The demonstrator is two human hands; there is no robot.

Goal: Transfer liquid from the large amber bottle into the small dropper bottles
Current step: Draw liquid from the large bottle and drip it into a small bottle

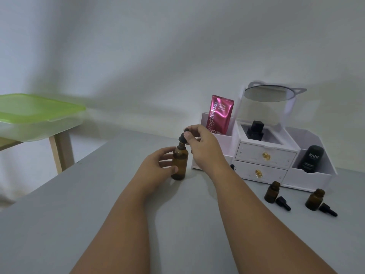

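Forearms reach in from the lower edge toward the middle of the grey table (94,218). The left hand (158,165) curls around the side of the large amber bottle (179,164), thumb in front and fingers wrapped behind, gripping it upright on the tabletop. The right hand (200,144) comes down from above with the wrist raised, thumb and forefinger pinching the black dropper cap (182,136) at the bottle's neck. The cap leans a little to the left. Whether it is screwed on or loose cannot be told.

How full the large bottle is cannot be read through the dark glass. To the right, two small dropper bottles stand open and upright near the table's front. The nearer small bottle (272,191) has a black dropper (283,203) lying just beside its base, and the farther small bottle (315,199) has a second dropper (327,210) lying beside it. Their contents cannot be made out.

Behind them sits a white organiser (265,155) with two drawers bearing gold knobs. Its left compartment holds a pink sachet (220,115) standing upright, the middle top tray holds a black bottle (255,130), and the right compartment holds a black tube (312,159). A round mirror (274,92) tilts above the organiser.

At far left, a translucent container with a green lid (35,111) rests on a wooden side table (61,153). A plain pale wall (158,46) fills the background in dim light.
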